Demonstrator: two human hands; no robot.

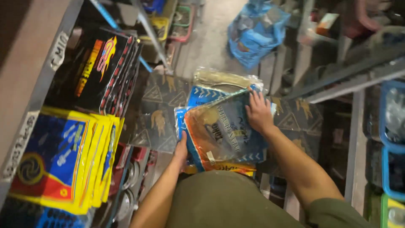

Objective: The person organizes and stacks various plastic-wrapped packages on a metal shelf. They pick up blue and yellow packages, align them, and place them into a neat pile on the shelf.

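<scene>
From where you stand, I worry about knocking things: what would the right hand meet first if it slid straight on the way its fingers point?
The right hand points up-frame; first comes the clear crinkled plastic packet, though depth is unclear.

- Flat plastic-wrapped packet on top of the held stack [223,131]: blue and orange, with white chevrons along its edge.
- Glossy black packets on the far left shelf [107,69]: orange, yellow and red flame pattern.
- Flat yellow packets, near left [63,158]: blue panel, red corner.
- Crumpled plastic bag on the far floor [255,31]: blue.
- Plastic crates at right [390,139]: blue.
</scene>
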